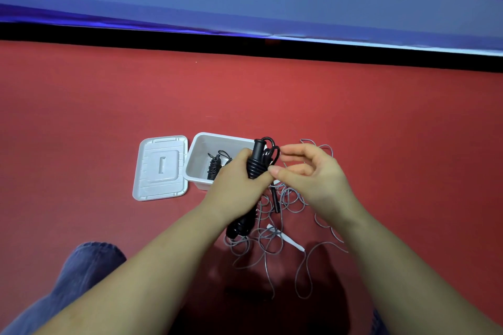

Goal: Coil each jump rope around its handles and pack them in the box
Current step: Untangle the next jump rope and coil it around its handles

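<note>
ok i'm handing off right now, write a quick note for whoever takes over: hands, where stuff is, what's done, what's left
Left hand grips the black jump rope, its cord coiled round the handles. Right hand is beside the coil's top, fingers loosely curled; whether it pinches the cord end is unclear.
One coiled black rope already lies in the open white box; lid lies left of it.
Left: finish this coil, box it, then coil the tangled grey rope on the red floor.

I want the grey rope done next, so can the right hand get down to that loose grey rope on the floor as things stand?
Probably yes. The right hand holds nothing and hovers right above the tangled grey rope, with nothing between them. The left hand alone grips the coiled black rope.
</note>
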`<state>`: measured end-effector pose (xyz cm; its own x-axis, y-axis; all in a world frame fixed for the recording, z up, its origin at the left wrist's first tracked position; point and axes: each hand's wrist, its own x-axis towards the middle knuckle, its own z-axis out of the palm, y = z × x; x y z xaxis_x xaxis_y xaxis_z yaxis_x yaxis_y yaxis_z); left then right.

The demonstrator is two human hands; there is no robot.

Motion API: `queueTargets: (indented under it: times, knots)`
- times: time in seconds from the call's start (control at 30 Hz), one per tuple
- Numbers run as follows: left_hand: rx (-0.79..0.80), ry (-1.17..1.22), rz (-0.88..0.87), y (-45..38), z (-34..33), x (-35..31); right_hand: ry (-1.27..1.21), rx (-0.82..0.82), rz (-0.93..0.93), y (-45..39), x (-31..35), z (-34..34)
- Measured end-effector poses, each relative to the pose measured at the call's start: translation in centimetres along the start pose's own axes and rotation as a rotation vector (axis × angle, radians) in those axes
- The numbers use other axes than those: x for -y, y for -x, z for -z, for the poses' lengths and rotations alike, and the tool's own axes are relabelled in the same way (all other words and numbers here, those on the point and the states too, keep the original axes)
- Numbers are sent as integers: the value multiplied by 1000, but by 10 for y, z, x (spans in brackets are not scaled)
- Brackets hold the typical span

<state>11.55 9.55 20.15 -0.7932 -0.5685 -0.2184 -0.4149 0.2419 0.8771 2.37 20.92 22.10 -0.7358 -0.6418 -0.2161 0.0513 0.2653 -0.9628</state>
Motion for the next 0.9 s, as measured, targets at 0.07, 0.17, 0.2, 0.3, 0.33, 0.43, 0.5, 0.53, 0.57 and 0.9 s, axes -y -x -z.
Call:
queueTargets:
  times: [0.07,0.17,0.2,0.3,0.33,0.43,0.5,0.53,0.57,0.9]
  knots:
    - [-22,-62,-12,2,-2,0,45,-45,16,1,-1,-5]
    - [-48,-125,-24,4,-6,-2,13,-96,54,0,-4,-8]
    - [-50,-134,-21,4,-6,-3,-5,-103,67,-1,-5,-9]
    - [-40,-123,-2,4,-5,-6,-50,-122,104,0,-3,-8]
    - [-36,-106,7,3,-5,-6,-68,-125,122,0,-2,-8]
    - [-32,-7,51,0,-2,-8,-97,-137,170,1,0,-7]
    - [-37,-2,63,-1,0,-8,-57,-136,179,1,-3,-8]
    - [-38,-24,60,0,0,-8,-30,-116,173,2,-4,-8]
    - [-35,-55,57,0,0,-8,-13,-89,160,3,-5,-9]
    - [-54,-257,-51,11,-4,-12,42,-191,161,11,0,-18]
